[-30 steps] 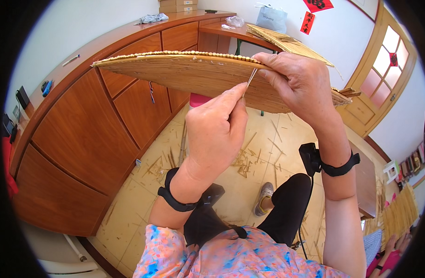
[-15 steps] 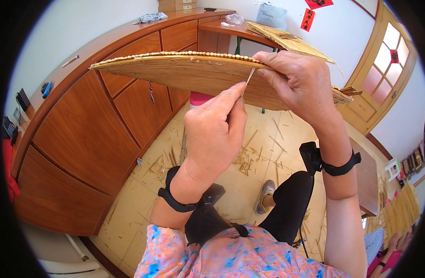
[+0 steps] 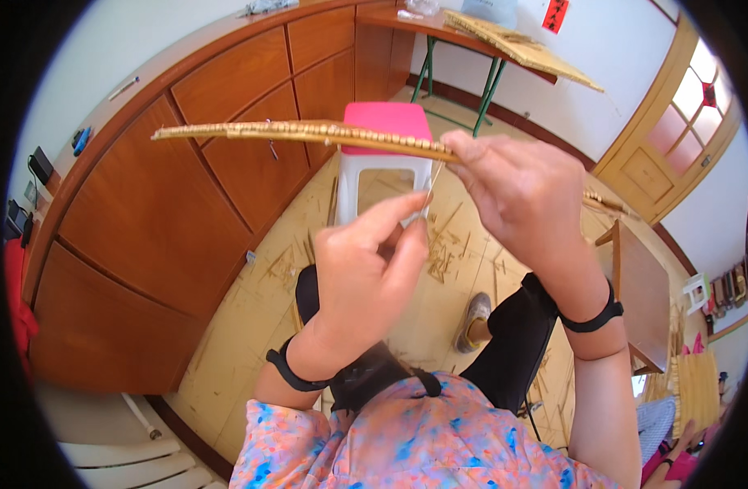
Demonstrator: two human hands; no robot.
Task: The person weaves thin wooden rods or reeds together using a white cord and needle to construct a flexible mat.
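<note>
A flat panel of tan plant stalks (image 3: 308, 134) is held up in front of me, seen nearly edge-on, with a row of cut stalk ends along its rim. My right hand (image 3: 525, 187) is closed on the panel's right part, its thumb on top and fingers beneath. Below that grip, my left hand (image 3: 370, 261) pinches a thin pale strand (image 3: 436, 177) that runs up to the panel's edge. The panel's broad face is mostly hidden at this angle.
Behind the panel stands a pink-topped white stool (image 3: 386, 118). Wooden cabinets (image 3: 137, 212) line the left. Another stalk panel (image 3: 529, 53) lies on the far table. Stalk scraps (image 3: 447, 261) litter the floor. A low wooden table (image 3: 643, 281) and another person's arm (image 3: 675, 452) are at right.
The panel has tipped from showing its underside to nearly edge-on, and the stool behind has come into view. Both hands sit slightly lower, keeping their grips. The head view has tilted down.
</note>
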